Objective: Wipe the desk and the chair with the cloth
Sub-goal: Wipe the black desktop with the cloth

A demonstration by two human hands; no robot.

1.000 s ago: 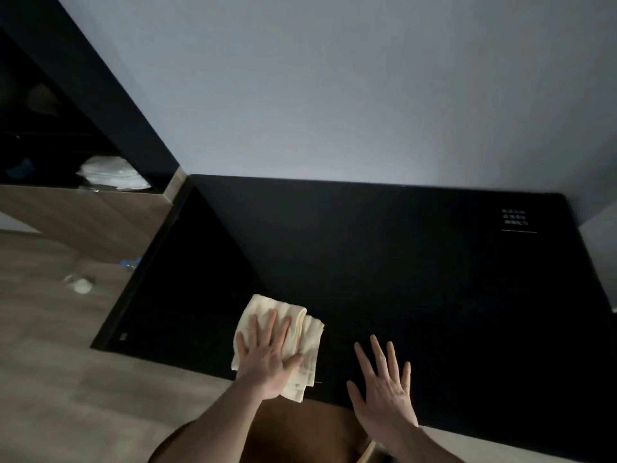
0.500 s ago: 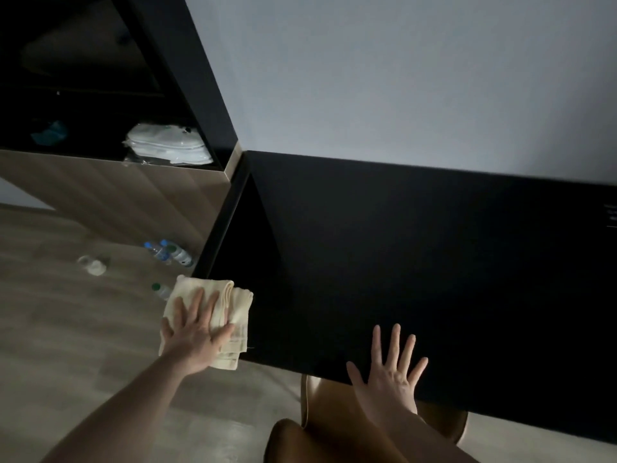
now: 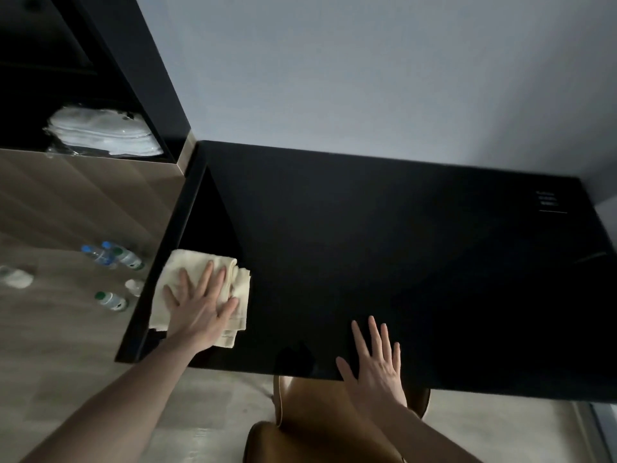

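A black desk (image 3: pixel 384 248) stands against the pale wall. At its near left corner lies a folded cream cloth (image 3: pixel 190 262), and my left hand (image 3: pixel 200 305) presses flat on it with fingers spread. My right hand (image 3: pixel 374 359) rests flat on the desk's front edge, fingers straight and apart, holding nothing. A brown chair (image 3: pixel 300 426) sits tucked under the front edge, partly hidden by my right forearm.
Left of the desk stands a wood-fronted cabinet (image 3: pixel 83 202) with white folded items (image 3: pixel 103 132) in its open shelf. Several plastic bottles (image 3: pixel 113 259) lie on the wooden floor beside the desk. Small white printed text (image 3: pixel 547 198) marks the desk's far right.
My left hand slid the cloth left to the desk's left edge and has now come back slightly right. My right hand stayed flat at the front edge.
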